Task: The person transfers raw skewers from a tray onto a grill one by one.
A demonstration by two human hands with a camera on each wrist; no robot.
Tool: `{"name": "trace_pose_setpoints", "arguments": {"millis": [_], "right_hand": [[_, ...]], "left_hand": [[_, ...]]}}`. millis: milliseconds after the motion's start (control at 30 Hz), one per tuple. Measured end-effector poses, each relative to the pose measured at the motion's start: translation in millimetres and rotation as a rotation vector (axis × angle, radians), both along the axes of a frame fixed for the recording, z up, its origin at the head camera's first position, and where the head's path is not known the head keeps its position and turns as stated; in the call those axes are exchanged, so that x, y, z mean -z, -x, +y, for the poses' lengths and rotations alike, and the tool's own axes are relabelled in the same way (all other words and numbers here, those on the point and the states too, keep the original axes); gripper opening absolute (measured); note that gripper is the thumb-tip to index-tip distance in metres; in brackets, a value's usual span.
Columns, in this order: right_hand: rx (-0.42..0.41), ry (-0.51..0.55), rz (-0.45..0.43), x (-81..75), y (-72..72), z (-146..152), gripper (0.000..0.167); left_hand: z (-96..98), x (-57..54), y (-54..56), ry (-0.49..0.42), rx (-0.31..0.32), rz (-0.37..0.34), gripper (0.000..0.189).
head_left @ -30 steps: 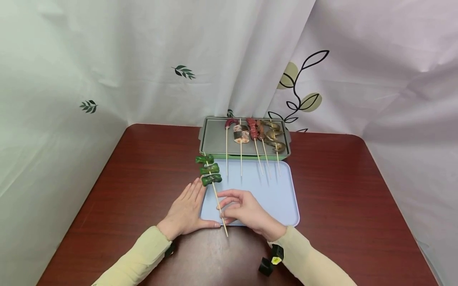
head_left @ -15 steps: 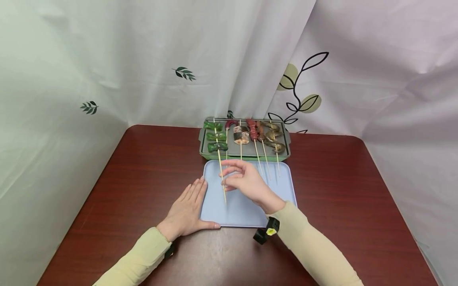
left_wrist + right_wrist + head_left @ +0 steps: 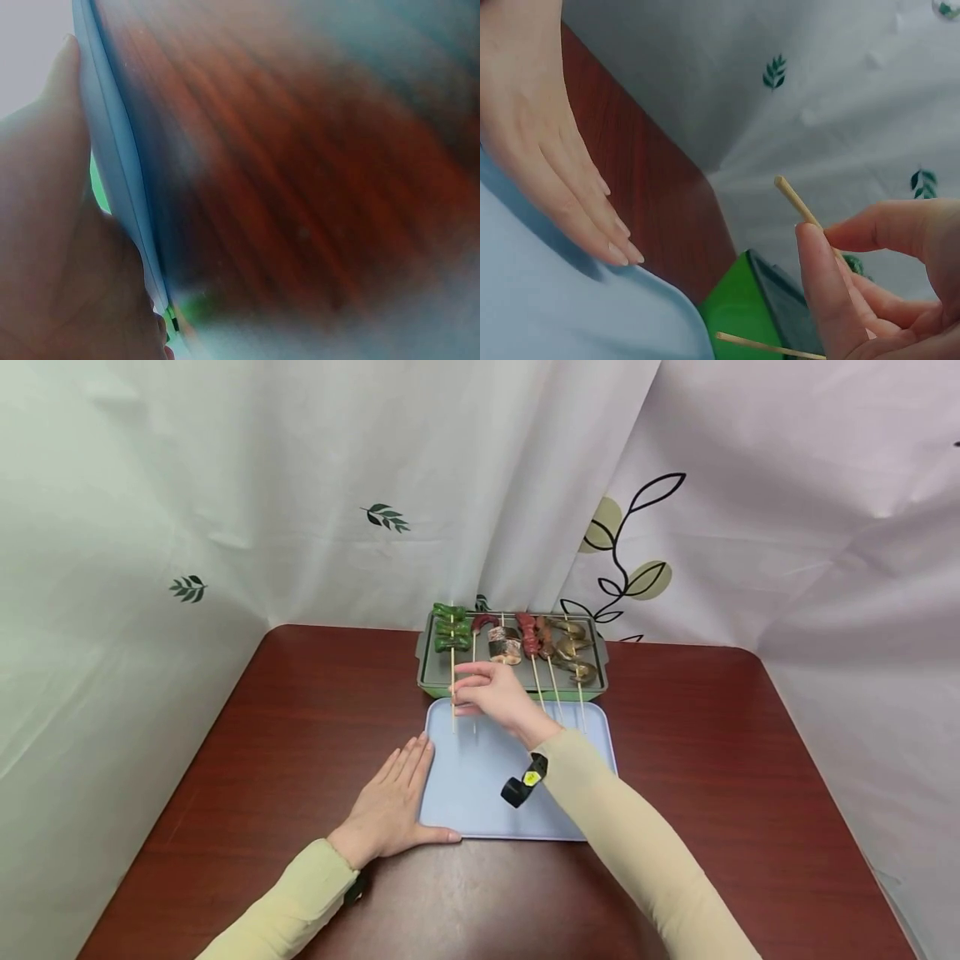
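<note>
My right hand (image 3: 491, 693) pinches the stick of a green pepper skewer (image 3: 452, 639) between thumb and fingers. Its pepper pieces overlap the left end of the green-sided grill pan (image 3: 435, 670) in the head view. In the right wrist view, the blunt end of that stick (image 3: 795, 199) pokes up past the fingertips. My left hand (image 3: 382, 806) rests at the near left corner of the light blue tray (image 3: 510, 814), fingers straight along its left edge and thumb at its front edge. The left wrist view shows the left hand (image 3: 52, 195) against the tray's rim (image 3: 124, 165).
Right of the peppers on the pan lie a dark red curved skewer (image 3: 482, 623), a fish-like chunk (image 3: 505, 645), a red meat skewer (image 3: 528, 633), a brown one (image 3: 544, 639) and a shiny brownish one (image 3: 572, 649). White curtains (image 3: 322, 527) surround the dark red table (image 3: 315, 710).
My right hand has carried the green pepper skewer forward, from over the tray's left side to the left end of the pan. The left hand has stayed at the tray.
</note>
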State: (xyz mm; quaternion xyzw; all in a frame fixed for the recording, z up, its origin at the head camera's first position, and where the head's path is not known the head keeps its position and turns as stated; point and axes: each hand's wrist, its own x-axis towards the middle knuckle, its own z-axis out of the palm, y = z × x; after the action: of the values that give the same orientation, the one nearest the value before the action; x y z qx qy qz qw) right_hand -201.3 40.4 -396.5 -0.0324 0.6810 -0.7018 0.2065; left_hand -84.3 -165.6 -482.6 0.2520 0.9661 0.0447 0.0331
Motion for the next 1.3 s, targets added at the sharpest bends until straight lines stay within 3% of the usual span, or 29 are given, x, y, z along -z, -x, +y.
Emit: {"name": "trace_pose_setpoints", "arguments": {"millis": [200, 433, 600, 900, 1133, 1300], "right_hand": [[0.024, -0.015, -0.086, 0.6, 9.9, -11, 0.046], [0.057, -0.036, -0.088, 0.1, 11.9, -15, 0.053], [0.022, -0.067, -0.061, 1.2, 6.5, -14, 0.056], [-0.042, -0.199, 0.052, 1.0, -9.7, -9, 0.058], [-0.067, -0.164, 0.104, -5.4, -23.0, 0, 0.060], [-0.084, -0.111, 0.164, -11.5, -29.4, 16, 0.055]], "left_hand": [[-2.1, 3.9, -1.3, -0.051, 0.005, 0.028, 0.134], [-2.5, 6.8, -0.3, -0.055, 0.008, 0.042, 0.134], [-2.3, 6.9, -0.2, -0.060, 0.010, 0.039, 0.134], [-5.4, 19.2, 2.7, -0.038, 0.015, 0.083, 0.134], [-3.7, 14.0, 2.0, -0.020, 0.010, 0.061, 0.134], [-4.6, 0.2, 1.6, -0.057, 0.009, 0.001, 0.129]]}}
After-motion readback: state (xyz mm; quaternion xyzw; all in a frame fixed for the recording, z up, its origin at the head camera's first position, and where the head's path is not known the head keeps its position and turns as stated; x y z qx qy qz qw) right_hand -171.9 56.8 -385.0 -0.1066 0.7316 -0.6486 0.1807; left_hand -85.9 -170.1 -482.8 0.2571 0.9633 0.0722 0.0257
